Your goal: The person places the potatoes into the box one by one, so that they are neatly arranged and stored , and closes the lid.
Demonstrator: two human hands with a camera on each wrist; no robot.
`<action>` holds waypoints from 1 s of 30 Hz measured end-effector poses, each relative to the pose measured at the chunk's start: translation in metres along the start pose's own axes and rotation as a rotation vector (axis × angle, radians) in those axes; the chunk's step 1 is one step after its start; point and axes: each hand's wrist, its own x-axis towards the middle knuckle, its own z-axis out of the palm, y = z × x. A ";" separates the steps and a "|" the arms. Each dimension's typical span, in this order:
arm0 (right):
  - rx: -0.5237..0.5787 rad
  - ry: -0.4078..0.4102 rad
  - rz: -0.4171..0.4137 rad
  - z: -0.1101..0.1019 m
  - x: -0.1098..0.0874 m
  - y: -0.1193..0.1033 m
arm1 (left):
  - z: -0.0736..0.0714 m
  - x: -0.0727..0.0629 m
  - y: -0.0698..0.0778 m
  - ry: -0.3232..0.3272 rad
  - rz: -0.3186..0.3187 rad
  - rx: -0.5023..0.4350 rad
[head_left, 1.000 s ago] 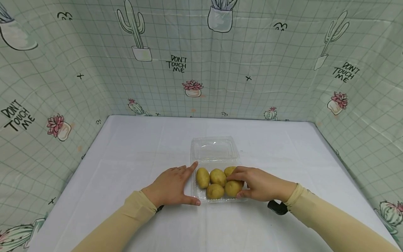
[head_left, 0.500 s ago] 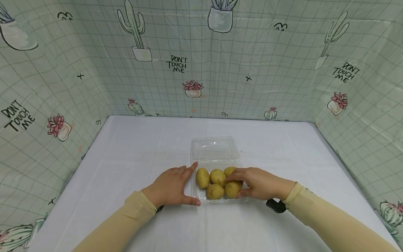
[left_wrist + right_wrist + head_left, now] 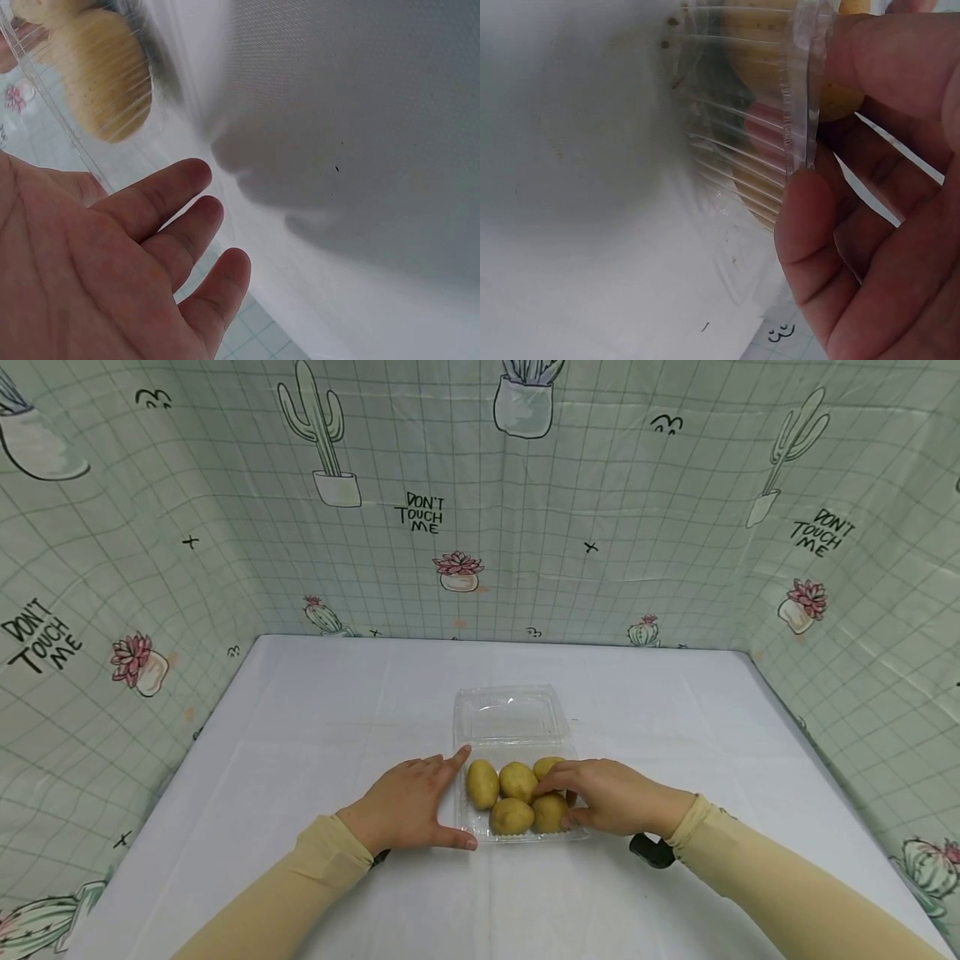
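A clear plastic clamshell box [image 3: 463, 818] lies open with several potatoes [image 3: 482, 785] in its base. My left hand [image 3: 408, 802] rests at the box's left side, fingers spread and holding nothing, its index fingertip at the rim. In the left wrist view, a potato [image 3: 105, 75] shows through the ribbed plastic beyond the fingers. My right hand [image 3: 611, 795] reaches over the right rim and grips the front right potato [image 3: 550, 812] between thumb and fingers. In the right wrist view, one finger stays outside the ribbed wall [image 3: 742, 165]; the hand hides part of the back right potato [image 3: 547, 766].
The box's transparent lid [image 3: 512, 714] lies folded back behind the base. Both stand on a white-covered table [image 3: 337, 693]. A patterned cloth [image 3: 525, 485] hangs behind and at both sides of it.
My right hand has shifted slightly left, and the front right potato has moved left with it, closer to the one beside it. The left hand stays in place.
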 end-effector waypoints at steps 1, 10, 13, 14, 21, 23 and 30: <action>0.000 0.001 0.001 0.000 0.000 0.000 | 0.000 0.000 0.000 -0.001 -0.001 -0.001; -0.004 0.024 -0.012 0.001 -0.002 0.000 | -0.001 0.000 0.000 0.000 -0.002 -0.011; -0.014 0.035 -0.020 0.001 -0.003 0.000 | -0.001 0.000 0.000 0.001 0.000 -0.011; -0.015 0.038 -0.021 0.000 -0.003 0.000 | -0.001 0.000 0.000 0.002 0.001 -0.011; 0.006 0.057 -0.045 -0.001 -0.003 0.000 | 0.000 0.001 0.000 0.010 0.004 0.000; 0.014 0.062 -0.047 -0.001 -0.003 0.000 | 0.000 0.000 0.000 0.007 0.005 0.007; 0.018 0.069 -0.052 0.000 -0.003 0.002 | 0.000 0.000 0.000 0.006 0.004 0.007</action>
